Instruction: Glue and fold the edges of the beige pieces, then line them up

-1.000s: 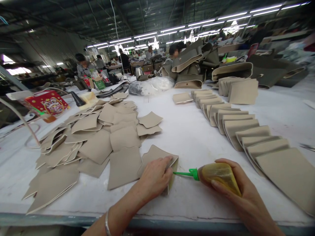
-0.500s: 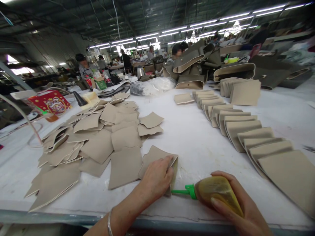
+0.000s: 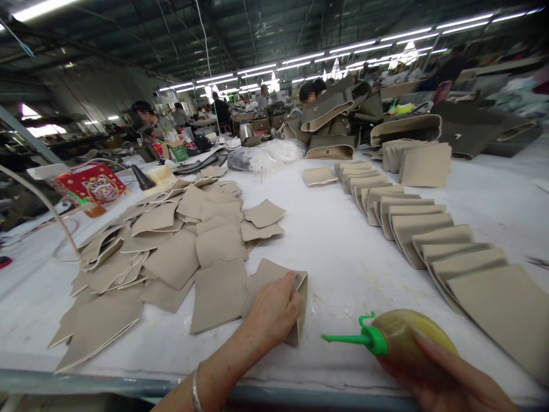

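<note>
My left hand (image 3: 274, 309) grips a folded beige leather piece (image 3: 266, 276) near the front edge of the table. Its index finger reaches to the top corner, and the right side of the fold gapes a little, showing the inner face. In my right hand (image 3: 458, 369) is a squeeze bottle (image 3: 414, 335) of yellowish-brown liquid, lying on its side with its green nozzle pointing left. The nozzle tip is apart from the piece, above the white tabletop. Another beige piece (image 3: 219, 297) lies just left of the held one.
A loose heap of beige pieces (image 3: 171, 257) covers the left side. On the right runs an overlapping row of folded pieces (image 3: 433, 226). Dark bags (image 3: 330, 111), a clear plastic bag (image 3: 274, 153) and a red box (image 3: 96, 186) stand farther back. Other people work in the distance.
My right hand has drawn the bottle to the right, away from the folded piece, and its nozzle tip has left the edge. My left hand stays on the piece.
</note>
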`<state>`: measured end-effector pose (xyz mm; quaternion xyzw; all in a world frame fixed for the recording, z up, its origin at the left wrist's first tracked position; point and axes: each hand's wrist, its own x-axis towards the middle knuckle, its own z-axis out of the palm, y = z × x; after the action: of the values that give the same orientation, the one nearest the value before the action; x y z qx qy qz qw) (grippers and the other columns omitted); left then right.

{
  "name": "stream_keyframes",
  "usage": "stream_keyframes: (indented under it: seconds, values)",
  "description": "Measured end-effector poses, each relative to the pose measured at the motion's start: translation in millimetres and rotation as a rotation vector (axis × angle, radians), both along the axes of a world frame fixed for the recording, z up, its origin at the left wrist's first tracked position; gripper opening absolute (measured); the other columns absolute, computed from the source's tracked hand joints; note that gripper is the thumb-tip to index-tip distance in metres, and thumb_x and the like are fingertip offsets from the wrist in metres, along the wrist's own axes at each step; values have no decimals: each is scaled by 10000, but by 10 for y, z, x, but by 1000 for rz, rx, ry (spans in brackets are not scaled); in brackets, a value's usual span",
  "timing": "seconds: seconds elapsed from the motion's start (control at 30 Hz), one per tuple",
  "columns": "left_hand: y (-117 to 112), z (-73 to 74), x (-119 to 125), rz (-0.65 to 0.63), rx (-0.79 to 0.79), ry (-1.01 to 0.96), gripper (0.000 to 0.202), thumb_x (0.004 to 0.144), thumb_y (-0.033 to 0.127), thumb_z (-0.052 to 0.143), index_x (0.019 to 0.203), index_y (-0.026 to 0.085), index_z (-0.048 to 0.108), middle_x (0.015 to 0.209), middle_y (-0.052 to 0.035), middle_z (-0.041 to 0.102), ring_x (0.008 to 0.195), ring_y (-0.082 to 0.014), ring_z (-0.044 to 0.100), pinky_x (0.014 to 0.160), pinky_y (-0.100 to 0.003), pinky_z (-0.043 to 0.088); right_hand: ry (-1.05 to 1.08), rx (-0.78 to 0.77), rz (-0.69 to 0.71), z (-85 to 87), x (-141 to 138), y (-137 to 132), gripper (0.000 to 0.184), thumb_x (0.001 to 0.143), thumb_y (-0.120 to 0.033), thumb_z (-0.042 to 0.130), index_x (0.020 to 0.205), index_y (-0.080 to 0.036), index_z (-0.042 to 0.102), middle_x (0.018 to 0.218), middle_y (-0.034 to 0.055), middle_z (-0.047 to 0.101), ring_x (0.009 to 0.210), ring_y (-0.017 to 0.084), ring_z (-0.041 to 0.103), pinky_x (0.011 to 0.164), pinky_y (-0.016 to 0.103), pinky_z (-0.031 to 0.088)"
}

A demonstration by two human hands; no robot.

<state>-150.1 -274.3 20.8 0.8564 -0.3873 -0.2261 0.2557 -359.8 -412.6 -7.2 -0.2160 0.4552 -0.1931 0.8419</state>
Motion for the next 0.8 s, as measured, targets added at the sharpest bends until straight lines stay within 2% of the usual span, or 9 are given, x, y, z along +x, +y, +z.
stream_keyframes:
  seconds: [0.07, 0.17, 0.23, 0.3, 0.4, 0.53, 0.8]
  values:
    - [13, -17, 1, 26, -35, 26, 480, 838, 172, 397, 1281, 194, 581, 927, -99, 715, 940, -296, 655, 865, -371, 465, -6, 38, -45, 3, 62, -56, 601, 448, -248, 928, 1010, -220, 717, 1148, 90, 696, 992, 369, 663, 705, 399, 626]
    - [30, -53, 17, 64, -117, 75, 454, 839, 170, 415, 1249, 219, 604, 803, -63, 695, 827, -264, 659, 808, -336, 475, -62, -29, -28, 1, 123, -85, 679, 516, -262, 921, 1140, -227, 657, 1190, 90, 677, 1013, 352, 657, 737, 400, 619]
    - [35, -76, 33, 88, -140, 112, 430, 839, 180, 435, 1227, 220, 618, 742, -49, 675, 745, -246, 650, 759, -317, 481, -94, -156, 9, -6, 142, -66, 755, 585, -310, 903, 1264, -246, 578, 1195, 89, 672, 1023, 328, 654, 774, 389, 607]
    - [35, -94, 45, 108, -137, 151, 425, 840, 188, 445, 1229, 217, 614, 691, -39, 654, 662, -227, 632, 701, -298, 484, -88, -324, 24, -11, 157, -18, 754, 642, -368, 872, 1307, -258, 533, 1153, 70, 684, 1015, 295, 654, 794, 340, 594]
    - [25, -118, 48, 125, -101, 204, 455, 850, 198, 422, 1280, 218, 569, 646, -25, 625, 544, -198, 594, 569, -264, 472, -2, -548, 19, -15, 189, 77, 676, 661, -425, 838, 1251, -253, 556, 1042, 34, 698, 970, 264, 659, 772, 272, 582]
    - [3, -137, 13, 171, -50, 275, 498, 869, 222, 350, 1353, 224, 467, 656, -20, 594, 451, -196, 565, 375, -236, 406, 177, -740, 19, -25, 231, 163, 609, 633, -438, 817, 1163, -229, 605, 926, 31, 696, 861, 267, 671, 702, 277, 580]
    - [-19, -141, -48, 306, -88, 318, 484, 869, 192, 348, 1346, 242, 412, 659, 4, 549, 469, -187, 579, 368, -239, 458, 246, -759, 107, 34, 286, 237, 643, 654, -572, 768, 1156, -243, 538, 940, 27, 688, 883, 273, 642, 750, 319, 532]
